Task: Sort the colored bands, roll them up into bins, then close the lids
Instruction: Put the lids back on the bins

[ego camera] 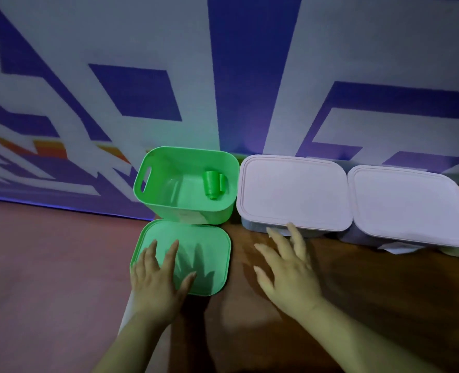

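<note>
Three bins beyond the hands — one green bin (190, 214), open, two rolled bands (212, 184) inside; two pale-lidded bins (293, 192). Left hand (155, 281) flat on one green lid (212, 254); right hand (287, 273) spread, empty.

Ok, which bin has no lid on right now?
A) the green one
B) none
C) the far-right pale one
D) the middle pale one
A: the green bin stands open with a rolled green band inside, its green lid lying on the table under the left hand.
</note>
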### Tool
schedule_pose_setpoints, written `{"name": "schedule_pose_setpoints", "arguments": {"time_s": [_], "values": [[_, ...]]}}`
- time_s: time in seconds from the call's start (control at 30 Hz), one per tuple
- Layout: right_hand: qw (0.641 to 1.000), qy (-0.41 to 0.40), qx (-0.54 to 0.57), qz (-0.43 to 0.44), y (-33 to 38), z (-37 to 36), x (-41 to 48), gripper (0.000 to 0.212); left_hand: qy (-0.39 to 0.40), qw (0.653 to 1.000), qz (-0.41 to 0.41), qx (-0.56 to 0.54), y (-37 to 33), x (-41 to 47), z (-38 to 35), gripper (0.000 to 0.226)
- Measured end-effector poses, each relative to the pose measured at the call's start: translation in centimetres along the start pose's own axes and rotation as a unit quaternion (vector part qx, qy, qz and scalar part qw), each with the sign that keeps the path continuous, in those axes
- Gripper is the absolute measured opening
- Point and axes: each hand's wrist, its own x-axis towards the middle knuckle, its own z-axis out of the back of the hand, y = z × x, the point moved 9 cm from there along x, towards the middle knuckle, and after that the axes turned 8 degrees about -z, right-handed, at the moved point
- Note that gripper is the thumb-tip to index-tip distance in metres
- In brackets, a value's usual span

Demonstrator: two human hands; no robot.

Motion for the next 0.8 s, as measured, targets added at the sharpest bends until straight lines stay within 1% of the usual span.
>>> {"name": "schedule_pose_setpoints", "arguments": {"time_s": [0.07, 0.13, 0.2, 0.23, 0.27, 0.37, 0.4, 0.43, 0.57, 0.63, 0.7, 0.8], "values": [[1.0, -0.003, -0.016, 0.021, 1.9, -0.9, 0.3, 0.041, 0.034, 0.998, 0.054, 0.004, 2.6, -0.6, -1.2, 0.082], [0.999, -0.014, 0.002, 0.033, 3.3, -1.3, 0.6, 0.04, 0.057, 0.994, 0.09, 0.004, 4.5, -1.0, -1.9, 0.084], [0.999, -0.002, 0.026, 0.047, 4.4, -2.3, 0.6, 0.041, 0.066, 0.991, 0.118, -0.001, 5.9, -1.2, -2.1, 0.086], [0.998, 0.019, 0.031, 0.058, 4.9, -3.1, 0.4, 0.044, 0.073, 0.989, 0.13, -0.008, 6.5, -1.2, -2.4, 0.088], [0.996, 0.056, 0.031, 0.067, 5.4, -4.4, 0.2, 0.048, 0.085, 0.987, 0.139, -0.016, 7.1, -1.3, -2.8, 0.089], [0.974, 0.213, 0.034, 0.064, 5.5, -9.5, -0.9, 0.063, 0.107, 0.983, 0.141, -0.056, 7.6, -1.6, -3.7, 0.09], [0.966, 0.248, 0.035, 0.063, 5.5, -10.7, -1.2, 0.066, 0.109, 0.983, 0.135, -0.062, 7.5, -1.7, -3.8, 0.089], [0.962, 0.263, 0.031, 0.068, 5.5, -11.3, -1.5, 0.067, 0.111, 0.983, 0.13, -0.061, 7.1, -1.8, -3.7, 0.089], [0.962, 0.253, 0.08, 0.07, 5.2, -11.8, -1.9, 0.063, 0.098, 0.985, 0.133, -0.059, 6.2, -2.6, -3.1, 0.086], [0.967, 0.222, 0.105, 0.069, 4.8, -11.3, -1.9, 0.06, 0.071, 0.985, 0.14, -0.072, 5.8, -3.0, -2.3, 0.078], [0.975, 0.175, 0.115, 0.075, 4.4, -10.3, -1.7, 0.057, 0.054, 0.979, 0.15, -0.13, 5.1, -3.5, -1.5, 0.072], [0.975, 0.165, 0.126, 0.078, 3.9, -9.3, -1.9, 0.056, 0.035, 0.962, 0.165, -0.216, 4.4, -3.7, -0.5, 0.071]]}}
